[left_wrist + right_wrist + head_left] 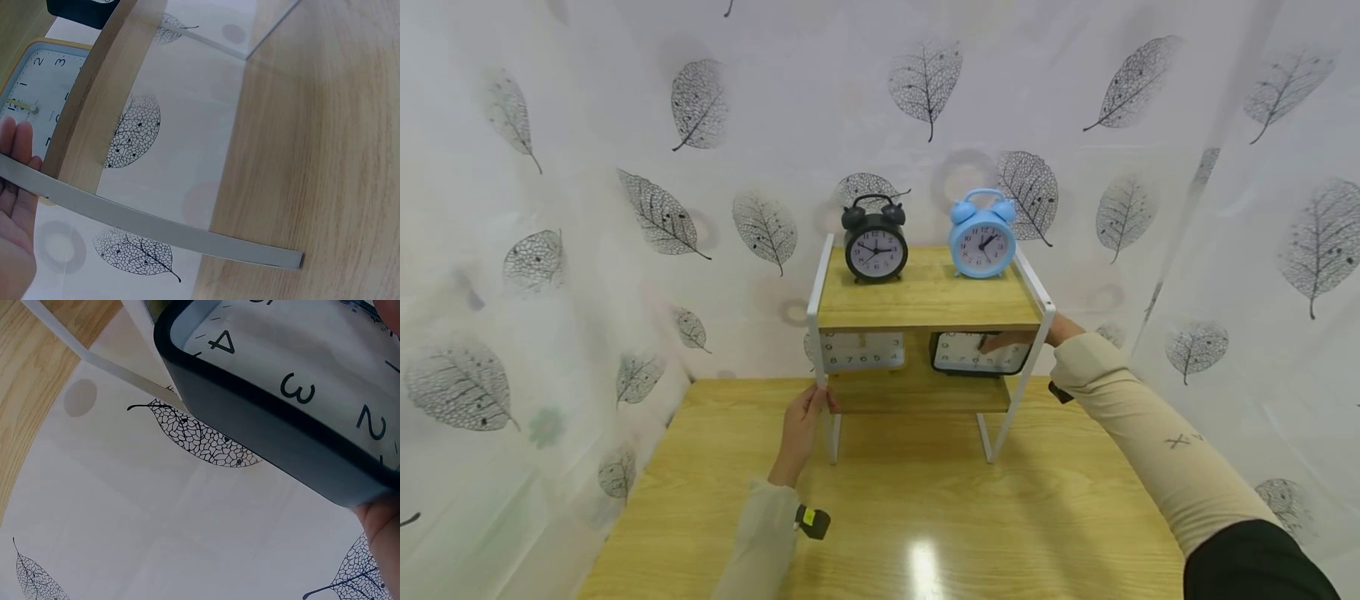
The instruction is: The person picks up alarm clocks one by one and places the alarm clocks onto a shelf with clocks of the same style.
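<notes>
A small two-tier wooden shelf [925, 300] with white metal sides stands on the table. My left hand [797, 429] grips its left white upright [156, 222], the fingers wrapped around the bar near the lower board. From the right side, my right hand [1063, 330] reaches between the boards and holds a black-framed rectangular clock [958, 350], fingers over its face; the upper board hides the clock's top. That clock's side and numerals fill much of the right wrist view. Left of it on the lower tier is a yellow-rimmed wall-style clock [861, 354], partly covered by the upper board.
On the upper board stand a black twin-bell alarm clock [876, 250] at left and a light-blue one [982, 246] at right. A wooden table [910, 492] lies beneath. Behind and at both sides hangs a white curtain [820, 108] printed with leaves.
</notes>
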A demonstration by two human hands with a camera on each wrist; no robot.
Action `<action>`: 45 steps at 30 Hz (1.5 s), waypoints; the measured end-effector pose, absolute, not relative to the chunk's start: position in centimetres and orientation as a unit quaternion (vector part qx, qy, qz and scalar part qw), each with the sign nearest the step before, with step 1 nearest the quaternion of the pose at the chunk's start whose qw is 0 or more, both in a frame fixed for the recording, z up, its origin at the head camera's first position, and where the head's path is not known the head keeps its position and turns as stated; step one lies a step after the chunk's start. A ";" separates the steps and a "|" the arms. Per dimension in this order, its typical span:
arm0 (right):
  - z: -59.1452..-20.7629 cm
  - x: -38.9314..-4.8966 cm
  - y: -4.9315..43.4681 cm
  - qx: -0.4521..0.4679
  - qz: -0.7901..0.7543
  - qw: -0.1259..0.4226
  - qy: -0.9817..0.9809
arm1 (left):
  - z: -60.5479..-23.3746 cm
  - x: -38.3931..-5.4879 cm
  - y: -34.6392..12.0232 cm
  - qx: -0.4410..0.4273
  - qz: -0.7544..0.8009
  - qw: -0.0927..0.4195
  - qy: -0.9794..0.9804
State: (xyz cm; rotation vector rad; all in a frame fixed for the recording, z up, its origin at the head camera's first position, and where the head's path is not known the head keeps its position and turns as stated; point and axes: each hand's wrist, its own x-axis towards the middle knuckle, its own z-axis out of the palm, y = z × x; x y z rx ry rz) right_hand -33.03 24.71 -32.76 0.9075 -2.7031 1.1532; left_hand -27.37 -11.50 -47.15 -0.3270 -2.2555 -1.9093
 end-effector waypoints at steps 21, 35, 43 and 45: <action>-32.6 -33.1 24.2 0.278 0.371 0.008 -0.886 | -44.2 -25.8 -11.2 -0.116 -0.627 0.087 -0.765; -32.0 -31.9 23.4 0.253 0.311 -0.026 -0.916 | -46.9 -27.4 -11.6 -0.116 -0.623 0.092 -0.768; -32.0 -31.8 23.2 0.252 0.338 -0.056 -0.905 | -47.4 -27.5 -11.5 -0.121 -0.628 0.104 -0.761; -32.1 -31.9 23.2 0.254 0.338 -0.048 -0.905 | -47.4 -27.5 -11.5 -0.122 -0.630 0.105 -0.760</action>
